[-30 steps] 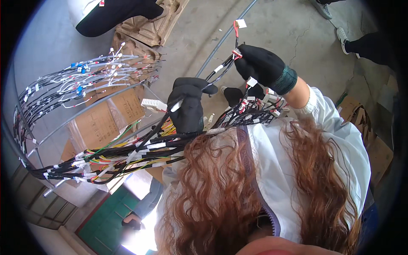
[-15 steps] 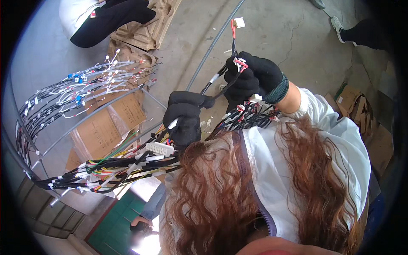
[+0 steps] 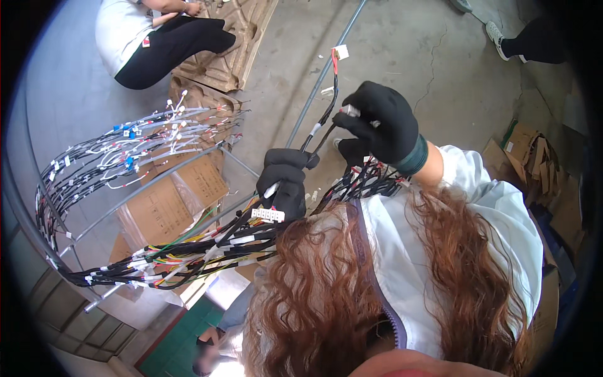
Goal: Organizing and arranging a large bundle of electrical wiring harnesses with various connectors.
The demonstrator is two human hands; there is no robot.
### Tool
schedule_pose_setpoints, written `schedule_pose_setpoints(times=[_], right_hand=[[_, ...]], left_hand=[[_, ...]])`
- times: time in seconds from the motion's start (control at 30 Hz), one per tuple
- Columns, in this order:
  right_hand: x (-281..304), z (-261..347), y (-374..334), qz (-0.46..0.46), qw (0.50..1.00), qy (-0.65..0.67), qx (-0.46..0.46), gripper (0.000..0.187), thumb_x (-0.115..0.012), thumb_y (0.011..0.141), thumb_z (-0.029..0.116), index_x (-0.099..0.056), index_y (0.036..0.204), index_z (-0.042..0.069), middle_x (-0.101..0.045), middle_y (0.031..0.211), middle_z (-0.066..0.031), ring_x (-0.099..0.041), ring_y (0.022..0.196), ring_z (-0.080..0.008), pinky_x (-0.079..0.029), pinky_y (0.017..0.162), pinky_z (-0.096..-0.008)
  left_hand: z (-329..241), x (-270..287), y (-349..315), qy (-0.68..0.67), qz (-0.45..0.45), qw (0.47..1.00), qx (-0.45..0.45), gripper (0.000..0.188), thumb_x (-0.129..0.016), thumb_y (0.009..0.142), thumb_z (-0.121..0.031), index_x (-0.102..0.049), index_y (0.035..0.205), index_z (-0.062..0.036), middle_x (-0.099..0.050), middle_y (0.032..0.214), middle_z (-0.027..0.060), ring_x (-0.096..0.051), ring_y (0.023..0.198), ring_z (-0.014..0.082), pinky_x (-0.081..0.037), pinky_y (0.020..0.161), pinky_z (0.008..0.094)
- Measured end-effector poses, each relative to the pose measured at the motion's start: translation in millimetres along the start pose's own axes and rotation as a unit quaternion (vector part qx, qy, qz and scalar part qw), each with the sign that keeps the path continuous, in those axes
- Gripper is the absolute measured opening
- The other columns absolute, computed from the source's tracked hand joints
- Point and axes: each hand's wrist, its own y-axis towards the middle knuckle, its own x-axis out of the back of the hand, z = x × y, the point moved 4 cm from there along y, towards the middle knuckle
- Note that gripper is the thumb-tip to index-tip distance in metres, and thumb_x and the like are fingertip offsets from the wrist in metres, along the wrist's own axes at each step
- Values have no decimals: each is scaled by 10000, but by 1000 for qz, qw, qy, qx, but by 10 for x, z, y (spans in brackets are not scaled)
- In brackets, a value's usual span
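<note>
What we cannot see is how the black cable (image 3: 327,114) runs inside the left hand (image 3: 282,182), since gloved fingers curl over it; a white piece pokes out there, too blurred for us to identify. The fingers also partly cover the small pale connector (image 3: 350,110) pinched in the right hand (image 3: 382,122), so we cannot make out its wiring. The harness bundle (image 3: 125,270) passes below the left hand and vanishes under our hair (image 3: 320,276); hair and jacket cut off most of both forearms.

We hold the 2 hands apart, the right higher, its wrist bent, thumb and fingers pointing left. The cable's branch rises between them to 1 white plug (image 3: 340,52), beside the metal rod (image 3: 308,113).
</note>
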Motion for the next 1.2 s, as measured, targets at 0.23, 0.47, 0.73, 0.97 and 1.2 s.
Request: schedule_pose_setpoints(times=[0.23, 0.47, 0.73, 0.97, 1.2], right_hand=[[14, 215, -25, -96, 953, -177, 228, 288, -692, 523, 71, -503, 739, 52, -445, 583, -67, -432, 506, -219, -333, 469, -297], [41, 266, 27, -49, 967, -151, 198, 220, -667, 606, 89, -496, 737, 47, -468, 597, -46, -445, 523, -177, -343, 489, -284], [-248, -829, -201, 209, 919, 325, -80, 390, -520, 792, 175, -424, 1132, 11, -476, 1091, -111, -472, 986, -203, -336, 908, -315], [-150, 31, 319, 126, 793, 595, -39, 516, -536, 766, 79, -297, 1216, -4, -532, 984, -124, -550, 853, -194, -438, 767, -308], [-63, 256, 240, 135, 885, 440, 67, 525, -477, 777, 67, -242, 1236, -33, -551, 806, -122, -554, 726, -197, -427, 684, -302]], left_hand=[[122, -48, -41, -130, 21, 988, 76, 88, -483, 767, -112, -452, 686, -98, -394, 805, 87, -465, 712, 235, -403, 688, 397], [197, -34, -21, -328, 33, 940, 87, 153, -535, 730, -108, -436, 613, -114, -360, 844, 49, -421, 735, 216, -338, 707, 417], [265, -38, -93, -469, 57, 877, 91, 202, -525, 711, -186, -405, 566, -112, -364, 840, 21, -363, 806, 179, -256, 729, 339], [526, 228, -284, -434, -1, 893, 117, 143, -420, 701, -193, -366, 576, -149, -325, 786, -7, -318, 706, 159, -261, 641, 302], [716, 469, -434, -138, -84, 962, 220, 134, -428, 750, -165, -397, 626, -125, -343, 716, 16, -351, 638, 169, -310, 565, 300]])
